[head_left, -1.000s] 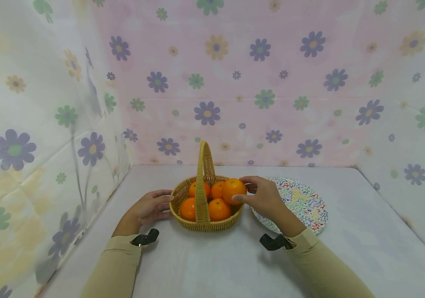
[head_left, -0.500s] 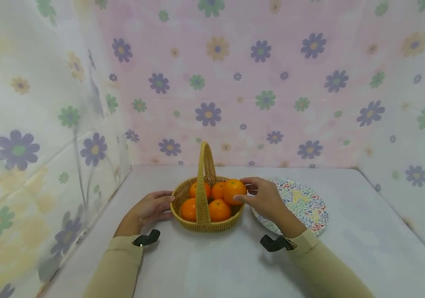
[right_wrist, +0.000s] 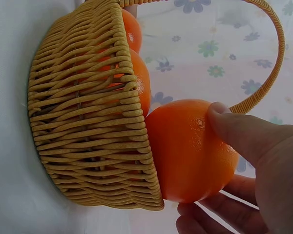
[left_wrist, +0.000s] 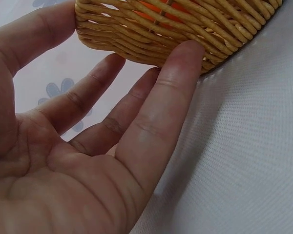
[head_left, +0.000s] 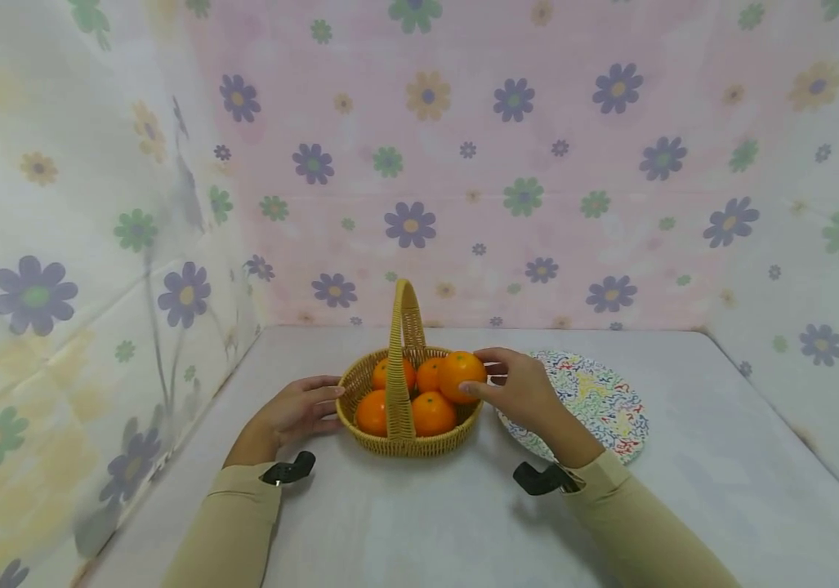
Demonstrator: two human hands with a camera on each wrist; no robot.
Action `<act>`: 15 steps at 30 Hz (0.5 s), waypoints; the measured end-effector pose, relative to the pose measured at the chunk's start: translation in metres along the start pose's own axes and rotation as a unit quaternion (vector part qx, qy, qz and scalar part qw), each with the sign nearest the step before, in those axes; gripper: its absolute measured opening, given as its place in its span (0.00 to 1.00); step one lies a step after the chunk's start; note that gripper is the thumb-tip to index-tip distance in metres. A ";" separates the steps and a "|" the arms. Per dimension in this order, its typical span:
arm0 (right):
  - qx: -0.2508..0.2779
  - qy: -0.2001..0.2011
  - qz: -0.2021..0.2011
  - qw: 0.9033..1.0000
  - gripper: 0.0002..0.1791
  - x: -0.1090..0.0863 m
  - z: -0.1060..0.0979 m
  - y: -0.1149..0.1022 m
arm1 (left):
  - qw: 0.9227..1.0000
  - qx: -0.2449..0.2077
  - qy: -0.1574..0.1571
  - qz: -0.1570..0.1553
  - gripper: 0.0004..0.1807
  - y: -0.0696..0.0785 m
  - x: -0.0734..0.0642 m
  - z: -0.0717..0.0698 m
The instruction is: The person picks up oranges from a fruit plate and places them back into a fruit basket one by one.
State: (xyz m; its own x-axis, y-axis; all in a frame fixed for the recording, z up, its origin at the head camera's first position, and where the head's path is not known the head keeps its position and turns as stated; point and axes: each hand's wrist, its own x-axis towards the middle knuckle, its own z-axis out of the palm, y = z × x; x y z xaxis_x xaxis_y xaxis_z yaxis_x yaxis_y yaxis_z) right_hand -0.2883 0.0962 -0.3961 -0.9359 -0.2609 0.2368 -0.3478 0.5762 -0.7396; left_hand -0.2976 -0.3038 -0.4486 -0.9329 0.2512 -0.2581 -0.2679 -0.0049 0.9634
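A woven wicker basket (head_left: pixel 368 443) with a tall arched handle stands on the table, holding several oranges (head_left: pixel 434 415). At its right rim, my right hand (head_left: pixel 525 390) pinches one orange (right_wrist: pixel 190 151) between thumb and fingers. That orange sits higher than the others, against the rim in the right wrist view. My left hand (head_left: pixel 300 411) is at the basket's left side, its fingers nearly straight. In the left wrist view the fingertips (left_wrist: pixel 184 58) touch the wicker wall (left_wrist: pixel 151 29). The handle hides part of the fruit.
A round mat (head_left: pixel 603 400) with multicoloured speckles lies right of the basket, partly behind my right hand and forearm. White cloth covers the table (head_left: pixel 404 523). Flower-patterned fabric (head_left: pixel 448 163) hangs at the back and along both sides.
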 end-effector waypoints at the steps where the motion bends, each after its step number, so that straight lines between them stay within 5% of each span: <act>1: 0.000 -0.001 0.001 1.000 0.36 0.000 0.000 0.000 | 1.000 0.002 -0.001 0.000 0.32 0.000 0.000 0.000; 15: -0.010 -0.020 0.005 1.000 0.36 0.001 0.002 0.000 | 1.000 -0.001 0.018 -0.009 0.32 -0.001 0.003 0.000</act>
State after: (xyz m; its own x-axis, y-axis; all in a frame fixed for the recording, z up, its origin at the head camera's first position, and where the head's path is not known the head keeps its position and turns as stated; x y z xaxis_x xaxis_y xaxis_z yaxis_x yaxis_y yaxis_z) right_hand -0.2887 0.0944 -0.3969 -0.9367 -0.2848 0.2037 -0.3392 0.5937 -0.7297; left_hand -0.3002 -0.3032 -0.4505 -0.9361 0.2164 -0.2773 -0.2847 -0.0033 0.9586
